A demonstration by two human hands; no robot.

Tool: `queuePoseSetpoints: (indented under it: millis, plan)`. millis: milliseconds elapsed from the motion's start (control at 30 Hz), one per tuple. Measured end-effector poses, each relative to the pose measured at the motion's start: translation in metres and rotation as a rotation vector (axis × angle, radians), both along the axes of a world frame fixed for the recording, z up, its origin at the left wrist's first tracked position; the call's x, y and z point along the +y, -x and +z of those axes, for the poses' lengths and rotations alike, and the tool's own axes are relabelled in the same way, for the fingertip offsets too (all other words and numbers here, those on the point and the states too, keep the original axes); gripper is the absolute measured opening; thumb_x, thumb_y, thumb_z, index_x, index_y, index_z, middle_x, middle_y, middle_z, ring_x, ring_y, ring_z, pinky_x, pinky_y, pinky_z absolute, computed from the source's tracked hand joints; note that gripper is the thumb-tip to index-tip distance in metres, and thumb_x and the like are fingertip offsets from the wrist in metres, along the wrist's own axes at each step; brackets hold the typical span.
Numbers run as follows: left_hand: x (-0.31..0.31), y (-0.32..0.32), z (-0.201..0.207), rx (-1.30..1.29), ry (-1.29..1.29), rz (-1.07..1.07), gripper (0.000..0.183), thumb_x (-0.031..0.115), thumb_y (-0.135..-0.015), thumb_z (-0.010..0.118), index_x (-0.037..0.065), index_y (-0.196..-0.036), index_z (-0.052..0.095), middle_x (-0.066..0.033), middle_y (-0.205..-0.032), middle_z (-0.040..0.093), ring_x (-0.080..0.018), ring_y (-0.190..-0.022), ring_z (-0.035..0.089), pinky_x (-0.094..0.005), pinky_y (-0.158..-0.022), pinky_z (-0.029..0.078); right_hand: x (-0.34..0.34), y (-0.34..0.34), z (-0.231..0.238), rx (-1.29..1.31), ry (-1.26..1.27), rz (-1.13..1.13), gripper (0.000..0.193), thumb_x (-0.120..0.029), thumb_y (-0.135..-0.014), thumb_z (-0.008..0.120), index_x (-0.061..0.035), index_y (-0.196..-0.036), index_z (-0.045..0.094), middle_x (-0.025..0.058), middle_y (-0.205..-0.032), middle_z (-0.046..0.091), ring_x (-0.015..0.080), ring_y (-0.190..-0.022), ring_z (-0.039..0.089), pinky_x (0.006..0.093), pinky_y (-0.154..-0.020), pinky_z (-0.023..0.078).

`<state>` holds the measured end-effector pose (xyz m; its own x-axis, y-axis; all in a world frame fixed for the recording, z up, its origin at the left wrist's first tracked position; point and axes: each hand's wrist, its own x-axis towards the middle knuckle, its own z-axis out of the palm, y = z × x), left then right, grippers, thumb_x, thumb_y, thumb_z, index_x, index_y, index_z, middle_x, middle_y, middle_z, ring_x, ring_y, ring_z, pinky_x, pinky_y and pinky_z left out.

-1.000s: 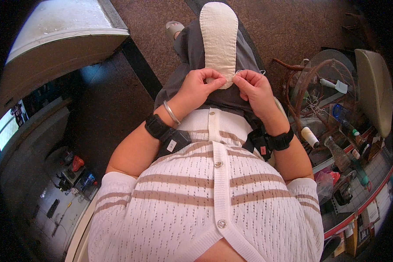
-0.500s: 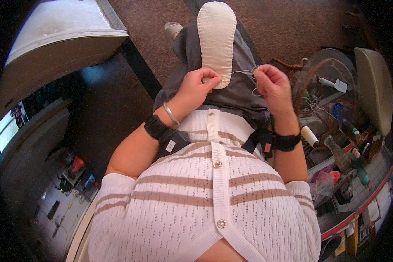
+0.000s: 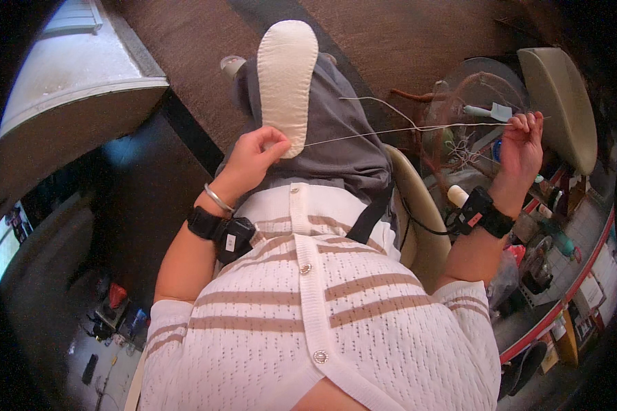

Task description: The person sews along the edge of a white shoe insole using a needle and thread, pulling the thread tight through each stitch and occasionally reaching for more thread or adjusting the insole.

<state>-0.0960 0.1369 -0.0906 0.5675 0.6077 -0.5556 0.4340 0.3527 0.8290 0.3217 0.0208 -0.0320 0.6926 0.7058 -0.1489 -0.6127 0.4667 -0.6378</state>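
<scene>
A cream cloth shoe insole, its rim puckered with stitches, lies lengthwise over my grey-trousered lap. My left hand pinches its narrow near end between thumb and fingers. From that end a white thread runs nearly straight up to the right, and a loose tail of it curves above the trousers. Out at the right, my right hand is raised, its fingertips closed on the thread. A thin line sticks out just past those fingertips; whether it is a needle I cannot tell.
A beige chair stands at the far right. Beside it are a clear round container with a white scoop-like tool, a thread spool and red-edged shelving with bottles. A white-topped cabinet stands at the upper left.
My right hand has moved well out to the right, drawing the looped thread long and nearly straight. My left hand still pinches the insole; the whole view has shifted somewhat.
</scene>
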Motion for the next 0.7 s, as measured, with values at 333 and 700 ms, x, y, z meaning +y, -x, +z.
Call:
queuePoseSetpoints:
  millis: [333, 700]
  plan:
    - [0.0, 0.007, -0.002, -0.023, 0.027, 0.005, 0.009, 0.012, -0.085, 0.056, 0.003, -0.085, 0.056, 0.0036, -0.076, 0.054, -0.0034, -0.067, 0.045, -0.0175, -0.06, 0.037, -0.021, -0.068, 0.016, 0.093, -0.167, -0.044, 0.009, -0.008, -0.087, 0.047, -0.0003, -0.084, 0.047, 0.0048, -0.066, 0.039, 0.015, -0.058, 0.038, 0.0279, -0.057, 0.036]
    - [-0.006, -0.015, 0.019, -0.175, 0.171, 0.369, 0.041, -0.005, -0.074, 0.06, 0.006, -0.105, 0.035, -0.0116, -0.093, 0.059, -0.014, -0.082, 0.057, -0.0242, -0.071, 0.046, 0.042, 0.141, 0.004, -0.608, 0.436, 0.351, 0.014, -0.003, -0.085, 0.051, -0.0009, -0.098, 0.057, 0.0022, -0.074, 0.054, 0.0103, -0.062, 0.047, 0.0207, -0.056, 0.04]
